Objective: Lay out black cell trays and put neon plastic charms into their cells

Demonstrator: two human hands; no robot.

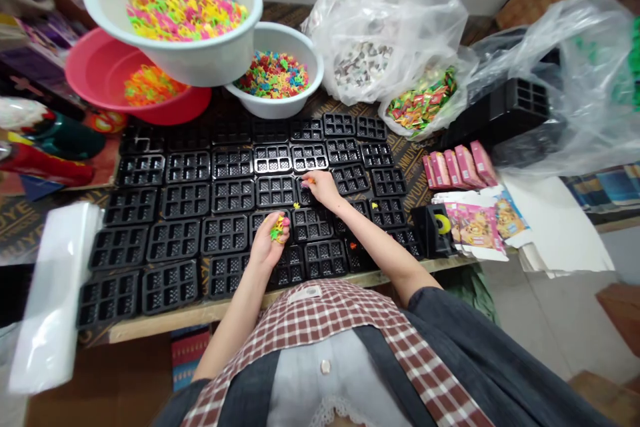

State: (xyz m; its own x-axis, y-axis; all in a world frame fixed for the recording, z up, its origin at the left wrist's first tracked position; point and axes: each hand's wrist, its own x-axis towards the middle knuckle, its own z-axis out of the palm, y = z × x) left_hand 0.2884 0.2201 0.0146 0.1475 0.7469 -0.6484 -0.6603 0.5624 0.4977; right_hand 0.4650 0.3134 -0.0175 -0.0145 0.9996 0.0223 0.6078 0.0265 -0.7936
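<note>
My left hand [268, 241] is cupped, palm up, around a handful of small plastic pieces [279, 229] in yellow, green and pink. Ahead of it and to the right, my right hand [323, 188] pinches a small orange piece [311, 180] over a black compartment tray [313, 223]; a pinkish spot shows by the fingertips too. Rows of such trays, each with several square pockets, cover the table. A yellow piece [297, 205] lies near the right hand, another yellow piece [375, 205] farther right, and an orange-red piece [353, 246] sits in a tray partly hidden by my right forearm.
At the back left stand a large white basin [210, 57], a red basin [85, 73] and a smaller basin [273, 107], all holding colourful pieces. Plastic bags [390, 7] stand behind. Pink boxes [460, 167] and printed cards [475, 223] lie right; clear sleeves [55, 293] lie left.
</note>
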